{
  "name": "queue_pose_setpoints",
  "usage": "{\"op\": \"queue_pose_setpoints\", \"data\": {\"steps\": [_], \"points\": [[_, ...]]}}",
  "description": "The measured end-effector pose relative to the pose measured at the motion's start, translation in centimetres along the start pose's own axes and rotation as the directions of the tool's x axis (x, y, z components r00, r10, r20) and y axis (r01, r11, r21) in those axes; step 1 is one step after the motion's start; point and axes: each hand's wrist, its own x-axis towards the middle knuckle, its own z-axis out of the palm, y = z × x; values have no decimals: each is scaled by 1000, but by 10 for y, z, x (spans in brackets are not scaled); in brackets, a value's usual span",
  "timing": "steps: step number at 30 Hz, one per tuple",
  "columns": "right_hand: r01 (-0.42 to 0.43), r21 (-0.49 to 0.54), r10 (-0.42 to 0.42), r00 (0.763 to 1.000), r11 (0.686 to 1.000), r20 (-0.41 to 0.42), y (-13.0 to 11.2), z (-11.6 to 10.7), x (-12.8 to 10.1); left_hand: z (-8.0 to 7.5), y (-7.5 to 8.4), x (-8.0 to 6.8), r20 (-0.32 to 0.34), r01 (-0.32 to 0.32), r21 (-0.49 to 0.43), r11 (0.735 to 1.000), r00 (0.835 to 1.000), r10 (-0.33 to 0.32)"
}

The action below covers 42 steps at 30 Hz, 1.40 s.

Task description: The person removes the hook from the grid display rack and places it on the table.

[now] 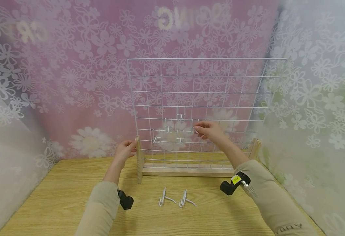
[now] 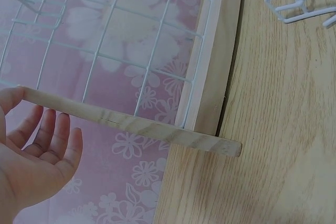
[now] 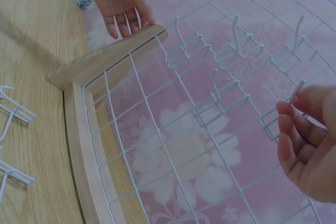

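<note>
A white wire grid (image 1: 208,92) stands upright in a wooden base (image 1: 187,172). Several white wire hooks, one high in the middle (image 1: 181,116), hang on its lower part. My right hand (image 1: 209,131) pinches the prong of another white wire hook (image 3: 270,128) between thumb and forefinger, right of the others and against the grid. My left hand (image 1: 125,151) touches the upper end of the left wooden post (image 2: 131,124) with a fingertip, its other fingers loosely bent beside it. Two loose hooks, the left one (image 1: 164,197) and the right one (image 1: 184,199), lie on the table before the base.
The wood-grain table (image 1: 81,196) spreads around the base. A pink floral curtain (image 1: 72,82) hangs behind the grid, and a pale floral curtain (image 1: 317,131) closes the right side. The right wooden post (image 1: 254,149) stands beyond my right forearm.
</note>
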Motion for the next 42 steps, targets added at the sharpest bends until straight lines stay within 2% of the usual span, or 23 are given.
{"op": "queue_pose_setpoints", "data": {"steps": [21, 31, 42], "points": [[-33, 81, 34, 999, 996, -10, -6, 3, 1, 0, 0, -1, 5, 4, -10, 1000, 1000, -4], [7, 113, -5, 1000, 994, -15, -11, -3, -3, 0, 3, -2, -5, 14, -9, 1000, 1000, -14], [40, 87, -39, 999, 995, -18, -5, -11, -15, 0, 3, -3, -6, 16, -11, 1000, 1000, -16]]}}
